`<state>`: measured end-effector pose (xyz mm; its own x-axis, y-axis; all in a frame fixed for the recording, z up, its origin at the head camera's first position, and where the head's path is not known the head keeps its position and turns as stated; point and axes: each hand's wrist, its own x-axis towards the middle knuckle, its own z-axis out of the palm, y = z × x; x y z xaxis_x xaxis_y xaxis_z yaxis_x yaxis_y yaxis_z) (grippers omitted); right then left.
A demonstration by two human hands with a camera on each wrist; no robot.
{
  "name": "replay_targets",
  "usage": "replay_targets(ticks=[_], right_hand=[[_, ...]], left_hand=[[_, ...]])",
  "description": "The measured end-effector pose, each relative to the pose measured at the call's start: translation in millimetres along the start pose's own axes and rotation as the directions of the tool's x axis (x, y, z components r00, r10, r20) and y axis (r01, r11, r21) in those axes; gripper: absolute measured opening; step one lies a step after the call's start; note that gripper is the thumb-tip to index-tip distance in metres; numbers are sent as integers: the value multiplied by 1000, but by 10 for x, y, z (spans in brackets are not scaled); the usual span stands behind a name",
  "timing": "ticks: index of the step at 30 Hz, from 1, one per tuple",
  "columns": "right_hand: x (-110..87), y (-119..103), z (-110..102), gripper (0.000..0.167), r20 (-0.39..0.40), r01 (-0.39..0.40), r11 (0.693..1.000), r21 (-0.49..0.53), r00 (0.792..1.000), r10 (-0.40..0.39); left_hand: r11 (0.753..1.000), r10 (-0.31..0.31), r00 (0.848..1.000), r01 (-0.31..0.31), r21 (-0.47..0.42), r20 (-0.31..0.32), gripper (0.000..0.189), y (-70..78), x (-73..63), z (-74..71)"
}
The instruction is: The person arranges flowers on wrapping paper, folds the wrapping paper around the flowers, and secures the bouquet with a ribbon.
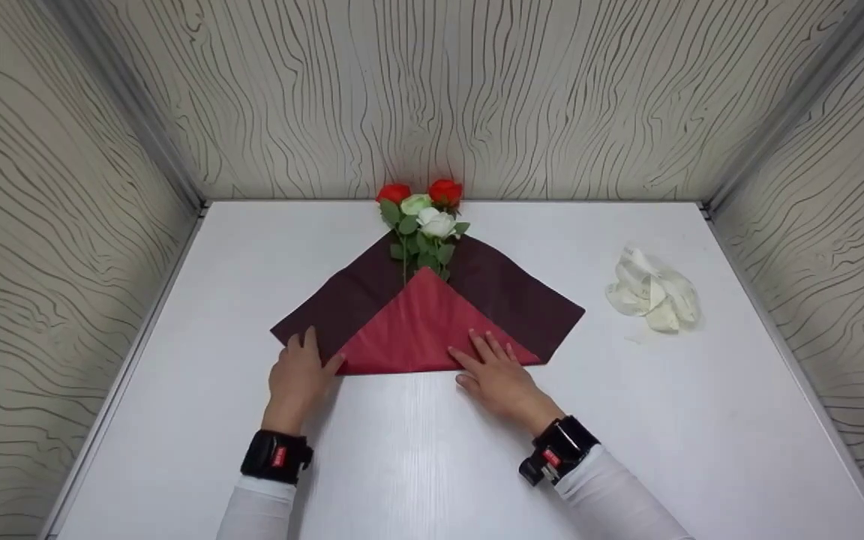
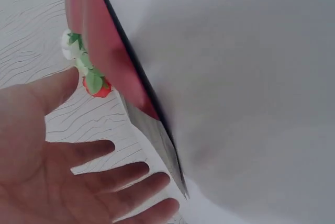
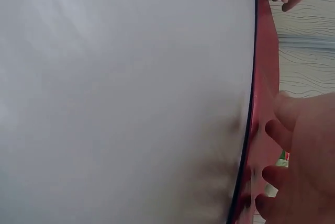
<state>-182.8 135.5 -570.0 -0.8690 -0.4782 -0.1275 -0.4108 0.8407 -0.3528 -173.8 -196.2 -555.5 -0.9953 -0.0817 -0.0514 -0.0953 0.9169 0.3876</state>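
Note:
A dark maroon sheet of wrapping paper [image 1: 526, 292] lies on the table with its bright red lower part [image 1: 413, 330] folded up into a triangle. Artificial roses poke out above the fold: a red rose [image 1: 445, 193], another red one, a white rose [image 1: 436, 223] and a pale green one [image 1: 415, 204]. Their lower stems are hidden under the flap. At the sheet's lower left corner is my left hand [image 1: 297, 381], fingers apart, thumb by the fold's left end. My right hand [image 1: 505, 384] rests spread fingertips on the red flap's right side.
Crumpled cream ribbon or thin wrapping [image 1: 655, 292] lies on the right of the white table [image 1: 417, 465]. Patterned walls [image 1: 402, 97] stand behind and at both sides. The red roses reach the table's back edge.

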Motion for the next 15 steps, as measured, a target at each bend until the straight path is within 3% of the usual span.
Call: replay_targets(ticks=[7,12,15], right_hand=[[24,-26,66,47,-14,-52,997,65,999,53],[31,-13,66,47,-7,-58,996,72,998,58],[38,-7,61,47,-1,-63,996,68,998,64]], left_hand=[[997,-49,999,48,63,21,105,-142,178,60],[992,-111,993,108,61,50,117,-223,212,70],[993,-114,992,112,46,46,119,-220,220,58]])
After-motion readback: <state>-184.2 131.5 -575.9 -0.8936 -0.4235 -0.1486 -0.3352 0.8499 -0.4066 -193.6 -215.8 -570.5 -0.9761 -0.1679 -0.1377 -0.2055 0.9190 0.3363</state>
